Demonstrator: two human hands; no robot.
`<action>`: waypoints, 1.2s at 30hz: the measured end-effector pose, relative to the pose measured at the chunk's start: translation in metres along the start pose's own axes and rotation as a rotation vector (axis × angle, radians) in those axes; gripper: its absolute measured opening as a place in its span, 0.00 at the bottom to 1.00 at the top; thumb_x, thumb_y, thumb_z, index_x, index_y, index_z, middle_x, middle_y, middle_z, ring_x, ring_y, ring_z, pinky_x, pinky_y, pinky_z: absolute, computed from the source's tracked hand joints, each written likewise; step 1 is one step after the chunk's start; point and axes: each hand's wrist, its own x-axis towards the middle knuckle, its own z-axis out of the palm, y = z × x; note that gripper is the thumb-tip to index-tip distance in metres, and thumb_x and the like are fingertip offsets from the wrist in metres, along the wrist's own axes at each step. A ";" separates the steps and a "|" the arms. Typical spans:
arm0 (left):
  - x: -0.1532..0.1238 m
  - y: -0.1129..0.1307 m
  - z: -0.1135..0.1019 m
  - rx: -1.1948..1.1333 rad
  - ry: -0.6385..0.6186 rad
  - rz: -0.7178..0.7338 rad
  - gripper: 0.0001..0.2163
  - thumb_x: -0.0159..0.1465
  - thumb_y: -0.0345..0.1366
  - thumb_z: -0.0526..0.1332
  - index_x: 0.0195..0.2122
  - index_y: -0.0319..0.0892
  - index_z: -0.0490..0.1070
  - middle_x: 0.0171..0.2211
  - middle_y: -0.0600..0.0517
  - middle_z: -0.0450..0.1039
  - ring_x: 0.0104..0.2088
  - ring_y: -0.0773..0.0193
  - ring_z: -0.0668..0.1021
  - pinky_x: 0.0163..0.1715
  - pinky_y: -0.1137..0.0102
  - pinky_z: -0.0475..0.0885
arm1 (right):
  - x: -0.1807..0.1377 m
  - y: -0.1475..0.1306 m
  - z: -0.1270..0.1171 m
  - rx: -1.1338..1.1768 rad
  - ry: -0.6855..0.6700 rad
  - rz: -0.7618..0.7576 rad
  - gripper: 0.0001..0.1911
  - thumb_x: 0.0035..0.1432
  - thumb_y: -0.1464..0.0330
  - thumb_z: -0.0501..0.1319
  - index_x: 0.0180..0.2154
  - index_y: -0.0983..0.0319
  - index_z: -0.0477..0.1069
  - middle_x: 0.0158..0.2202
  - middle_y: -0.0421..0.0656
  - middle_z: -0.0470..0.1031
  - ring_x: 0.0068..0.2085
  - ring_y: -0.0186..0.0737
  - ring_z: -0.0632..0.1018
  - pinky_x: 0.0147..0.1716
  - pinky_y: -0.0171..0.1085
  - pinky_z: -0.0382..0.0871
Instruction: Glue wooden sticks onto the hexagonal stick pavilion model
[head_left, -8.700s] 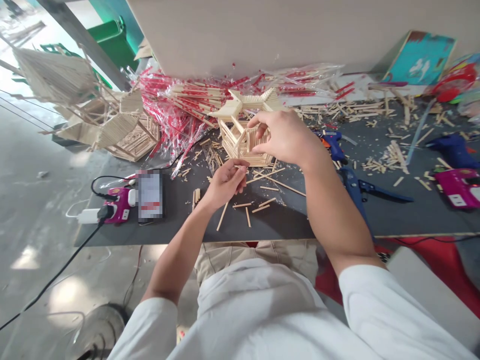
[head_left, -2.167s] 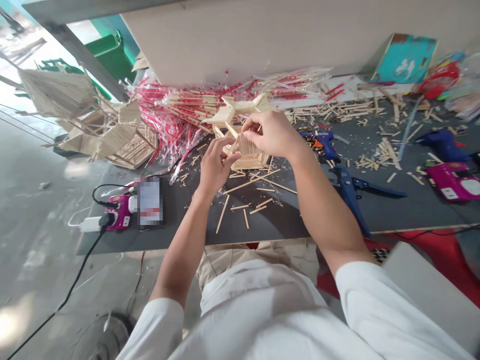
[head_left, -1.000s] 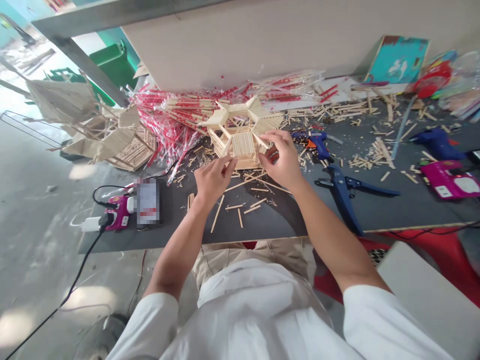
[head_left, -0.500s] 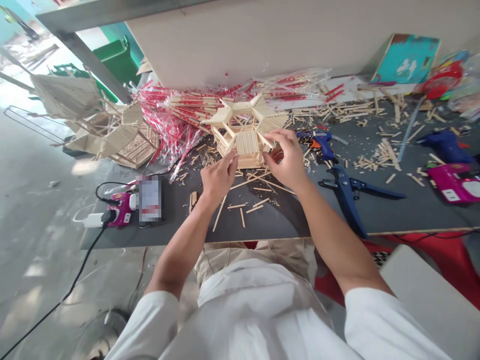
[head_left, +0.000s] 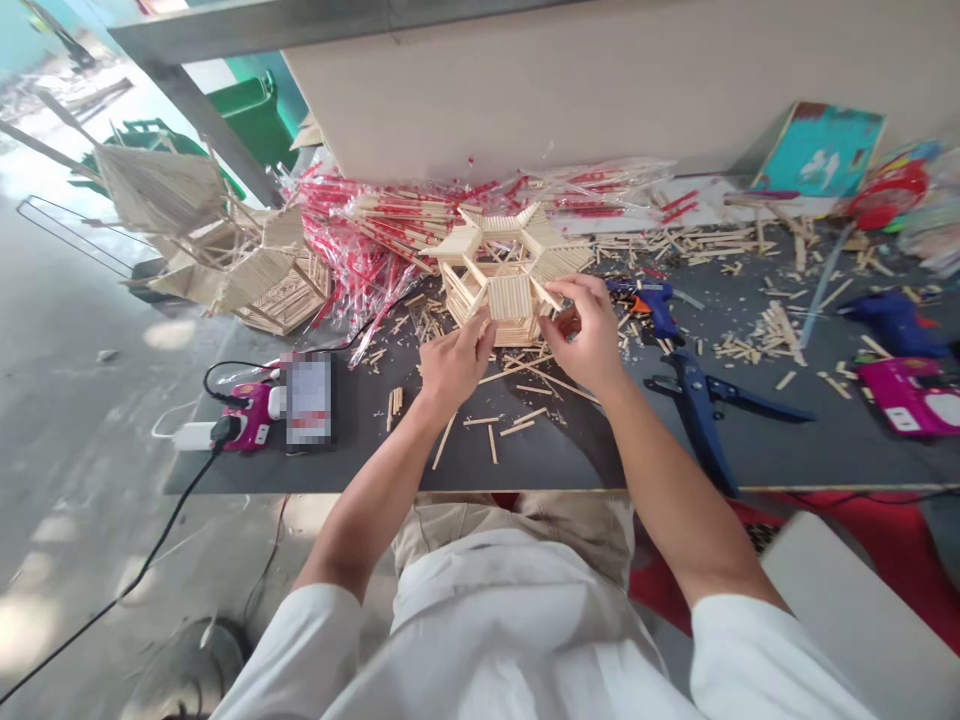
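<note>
A small model building made of thin wooden sticks stands on the dark table, with slatted roof panels flaring out around an open top. At its near left corner my left hand has its fingertips closed on the lower edge of the front panel. My right hand pinches the edge at the near right corner, thumb below and index finger above. The fingers partly cover both corners. Loose sticks lie on the table just in front of the model.
A larger stick model sits at the left beside red-and-clear wrapped stick bundles. To the right are a blue glue gun, blue cutters and a pink power strip. A phone lies near another pink power strip.
The whole view has shifted slightly, so everything sits a little lower and to the right. Both hands keep their places on the stick model.
</note>
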 end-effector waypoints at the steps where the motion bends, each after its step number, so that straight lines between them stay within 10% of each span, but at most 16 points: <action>1: 0.000 0.001 -0.001 0.007 -0.018 -0.009 0.17 0.76 0.45 0.57 0.53 0.42 0.81 0.23 0.53 0.78 0.22 0.69 0.76 0.26 0.71 0.62 | 0.000 0.003 0.001 0.008 0.017 -0.028 0.20 0.67 0.61 0.64 0.59 0.51 0.72 0.60 0.50 0.68 0.42 0.46 0.81 0.33 0.46 0.83; 13: 0.005 0.005 -0.022 -0.004 -0.145 0.134 0.15 0.76 0.42 0.58 0.58 0.43 0.76 0.27 0.54 0.81 0.26 0.69 0.79 0.28 0.71 0.64 | 0.002 0.004 -0.002 -0.056 0.020 -0.040 0.20 0.66 0.62 0.65 0.59 0.52 0.73 0.60 0.49 0.72 0.49 0.52 0.81 0.37 0.48 0.85; 23: 0.012 0.017 -0.048 -0.071 -0.657 0.346 0.16 0.79 0.43 0.51 0.48 0.45 0.77 0.41 0.51 0.80 0.37 0.66 0.82 0.27 0.70 0.63 | 0.008 0.018 -0.022 -0.139 0.052 0.025 0.17 0.63 0.67 0.64 0.54 0.56 0.75 0.58 0.50 0.73 0.32 0.38 0.78 0.32 0.44 0.81; 36: -0.004 0.037 -0.019 -0.058 -0.830 0.359 0.12 0.77 0.35 0.55 0.42 0.43 0.78 0.49 0.49 0.77 0.42 0.64 0.81 0.37 0.70 0.71 | 0.002 0.109 -0.075 -0.679 0.234 0.462 0.22 0.56 0.69 0.65 0.53 0.65 0.71 0.52 0.59 0.71 0.58 0.60 0.72 0.61 0.59 0.66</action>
